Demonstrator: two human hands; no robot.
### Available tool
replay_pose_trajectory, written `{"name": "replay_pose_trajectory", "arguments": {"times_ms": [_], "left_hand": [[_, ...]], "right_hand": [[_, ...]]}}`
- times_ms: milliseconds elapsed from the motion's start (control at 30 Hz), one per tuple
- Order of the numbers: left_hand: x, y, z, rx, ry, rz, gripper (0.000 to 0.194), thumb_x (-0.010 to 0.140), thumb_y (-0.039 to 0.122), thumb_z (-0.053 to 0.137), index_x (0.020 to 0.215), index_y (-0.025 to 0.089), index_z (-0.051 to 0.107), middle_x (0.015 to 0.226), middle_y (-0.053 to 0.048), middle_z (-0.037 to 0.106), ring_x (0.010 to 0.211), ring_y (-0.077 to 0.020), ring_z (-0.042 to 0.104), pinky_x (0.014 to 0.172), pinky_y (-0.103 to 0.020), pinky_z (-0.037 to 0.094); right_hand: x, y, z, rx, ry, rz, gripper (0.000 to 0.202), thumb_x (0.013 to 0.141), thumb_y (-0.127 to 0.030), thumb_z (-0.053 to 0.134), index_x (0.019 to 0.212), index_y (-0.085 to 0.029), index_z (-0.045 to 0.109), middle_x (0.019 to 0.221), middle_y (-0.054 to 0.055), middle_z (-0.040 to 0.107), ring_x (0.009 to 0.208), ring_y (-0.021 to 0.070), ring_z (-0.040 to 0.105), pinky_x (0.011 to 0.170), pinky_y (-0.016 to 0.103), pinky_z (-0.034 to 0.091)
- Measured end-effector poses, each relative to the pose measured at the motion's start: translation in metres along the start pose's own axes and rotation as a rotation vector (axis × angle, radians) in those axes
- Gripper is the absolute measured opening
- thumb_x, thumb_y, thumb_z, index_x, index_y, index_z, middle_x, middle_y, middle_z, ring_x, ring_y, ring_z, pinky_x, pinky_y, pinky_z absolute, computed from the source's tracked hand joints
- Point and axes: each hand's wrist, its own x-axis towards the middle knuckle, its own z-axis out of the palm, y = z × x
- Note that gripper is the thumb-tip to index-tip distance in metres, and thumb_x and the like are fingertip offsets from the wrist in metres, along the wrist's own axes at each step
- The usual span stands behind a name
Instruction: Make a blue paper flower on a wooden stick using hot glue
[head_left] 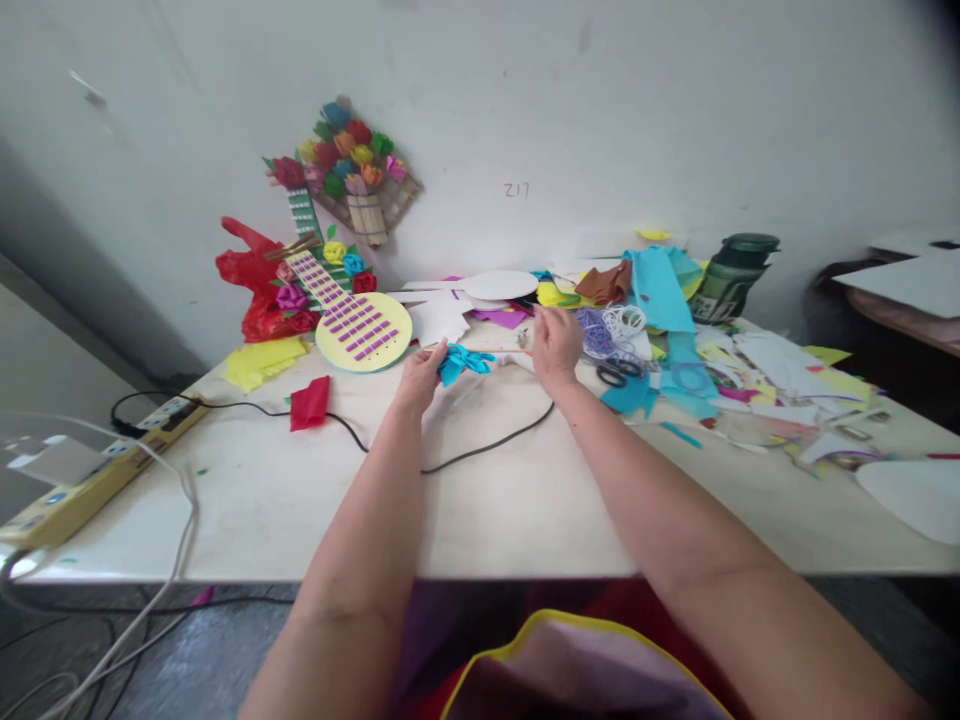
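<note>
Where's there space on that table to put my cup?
The front looks roomiest: between the left forearm and right forearm, nearer than the black cable, or left, beside the power strip. Back right is crowded with yarn, scissors and paper scraps.

Table, off-white top: yellow power strip at L edge; red sheet, yellow sheets L side; scissors and mixed paper scraps R side.
</note>
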Motion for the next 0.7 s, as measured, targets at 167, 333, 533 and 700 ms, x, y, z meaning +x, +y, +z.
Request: {"name": "replay_pose_trajectory", "arguments": {"times_ms": [167, 333, 533, 700], "left_hand": [[0.003, 0.000, -0.002, 0.038, 0.109, 0.028, 0.040, 0.068, 0.051, 0.074, 0.060, 0.013, 0.063, 0.053, -0.001, 0.058, 0.049, -0.0115, 0.055, 0.052, -0.024, 0.044], [0.005, 0.000, -0.004, 0.051, 0.186, 0.053, 0.041, 0.069, 0.051, 0.074, 0.061, 0.013, 0.062, 0.051, 0.000, 0.055, 0.046, -0.0093, 0.050, 0.050, -0.023, 0.040], [0.003, 0.003, -0.003, 0.085, 0.260, 0.100, 0.043, 0.069, 0.051, 0.073, 0.055, 0.015, 0.056, 0.046, 0.004, 0.046, 0.044, -0.0079, 0.043, 0.047, -0.022, 0.036], [0.005, 0.001, -0.003, 0.128, 0.321, 0.139, 0.042, 0.071, 0.052, 0.071, 0.055, 0.015, 0.057, 0.046, 0.004, 0.045, 0.047, -0.0087, 0.042, 0.048, -0.024, 0.034]], "right_hand": [[0.006, 0.016, -0.003, -0.012, 0.052, 0.269, 0.039, 0.093, -0.021, 0.031, 0.109, -0.011, 0.064, 0.111, 0.016, 0.064, 0.106, 0.0225, 0.055, 0.094, 0.034, 0.039], [0.005, 0.027, -0.002, -0.168, -0.236, 0.449, 0.036, 0.087, -0.015, 0.036, 0.110, -0.012, 0.065, 0.114, 0.014, 0.065, 0.109, 0.0226, 0.056, 0.092, 0.031, 0.040], [-0.005, 0.013, 0.002, -0.380, -0.684, 0.199, 0.043, 0.081, -0.028, 0.051, 0.119, -0.013, 0.061, 0.119, 0.017, 0.065, 0.112, 0.0287, 0.058, 0.093, 0.037, 0.041], [-0.015, -0.007, 0.007, -0.486, -0.732, 0.114, 0.054, 0.079, -0.026, 0.054, 0.130, -0.009, 0.050, 0.122, 0.022, 0.061, 0.116, 0.0316, 0.054, 0.096, 0.041, 0.040]]}}
